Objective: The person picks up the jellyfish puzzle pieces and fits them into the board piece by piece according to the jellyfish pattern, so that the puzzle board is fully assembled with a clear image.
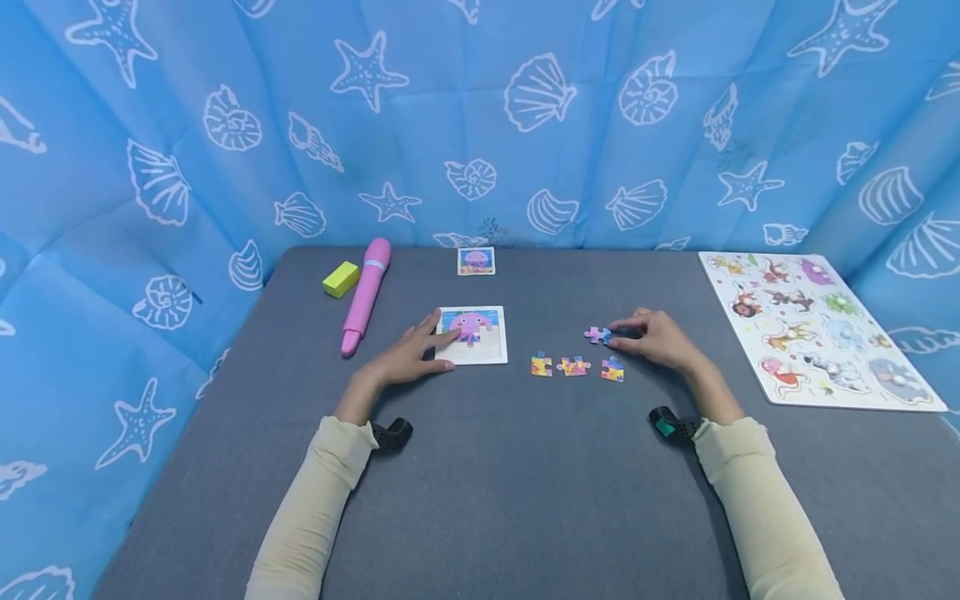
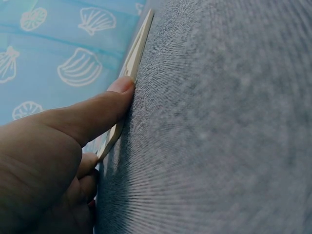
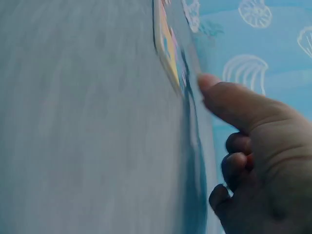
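Observation:
My left hand [image 1: 408, 354] rests on the left side of a white-framed puzzle tray [image 1: 492, 361], fingers spread; its thumb [image 2: 109, 105] lies along the tray's near edge. Part of a pink octopus picture [image 1: 471, 321] fills the tray, with a pale bare patch at the lower right. Thumb and forefinger of my right hand [image 1: 655, 337] pinch the right end of a pink-and-blue jigsaw piece [image 1: 596, 335]. Below it lie a yellow piece [image 1: 541, 366], a pink-and-yellow piece [image 1: 573, 367] and a blue-and-yellow piece [image 1: 612, 369]. The right wrist view is blurred.
A small octopus picture card [image 1: 476, 261] lies at the table's back edge. Toward the left are a pink pen-shaped wand [image 1: 366, 298] and a yellow-green block [image 1: 341, 279]. A white animal puzzle board [image 1: 817, 333] lies on the right. A blue shell-print curtain [image 1: 480, 125] hangs behind.

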Motion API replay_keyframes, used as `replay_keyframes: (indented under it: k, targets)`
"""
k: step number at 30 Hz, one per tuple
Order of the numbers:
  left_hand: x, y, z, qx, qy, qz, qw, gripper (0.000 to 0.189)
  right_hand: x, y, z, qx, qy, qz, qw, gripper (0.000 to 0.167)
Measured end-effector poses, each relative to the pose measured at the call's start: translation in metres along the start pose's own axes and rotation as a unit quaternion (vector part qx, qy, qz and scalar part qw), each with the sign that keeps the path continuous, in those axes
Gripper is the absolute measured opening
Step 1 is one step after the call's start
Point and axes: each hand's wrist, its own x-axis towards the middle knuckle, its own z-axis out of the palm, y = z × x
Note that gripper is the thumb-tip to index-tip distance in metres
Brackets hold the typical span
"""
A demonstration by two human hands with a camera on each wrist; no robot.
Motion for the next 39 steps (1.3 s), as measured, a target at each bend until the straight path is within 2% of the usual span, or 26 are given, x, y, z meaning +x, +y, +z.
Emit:
replay_keyframes:
  k: [4, 9, 13, 17, 21, 27, 35, 39]
  targets:
    - [-0.001, -0.001, 0.0, -0.002, 0.004, 0.007, 1.0, 0.061, 0.016, -0.02, 0.011, 0.026, -0.003, -0.02, 0.9995, 0.03]
    - [-0.001, 0.0, 0.002, 0.002, 0.006, 0.007, 1.0, 0.061, 0.042, -0.055, 0.037, 0.05, -0.022, -0.049, 0.9973, 0.029]
    - [0.0, 0.001, 0.003, 0.002, 0.008, 0.007, 0.9999, 0.06, 0.057, -0.08, 0.057, 0.056, -0.031, -0.052, 0.9966, 0.027]
    - [0.001, 0.0, 0.004, -0.002, 0.01, 0.013, 0.9999, 0.06, 0.067, -0.095, 0.071, 0.057, -0.033, -0.057, 0.9962, 0.027]
    - [0.001, -0.001, 0.002, -0.007, 0.009, 0.017, 0.9998, 0.061, 0.075, -0.103, 0.08, 0.063, -0.037, -0.058, 0.9956, 0.029]
    - [0.0, -0.002, 0.0, -0.008, 0.008, 0.012, 0.9999, 0.061, 0.082, -0.109, 0.089, 0.045, -0.044, -0.07, 0.9956, 0.029]
    - [0.0, -0.002, -0.001, -0.008, 0.001, 0.005, 1.0, 0.061, 0.082, -0.113, 0.09, 0.062, -0.067, -0.056, 0.9943, 0.035]
    - [0.0, -0.001, -0.001, -0.004, -0.003, 0.002, 1.0, 0.061, 0.083, -0.114, 0.09, 0.054, -0.077, -0.068, 0.9932, 0.033]
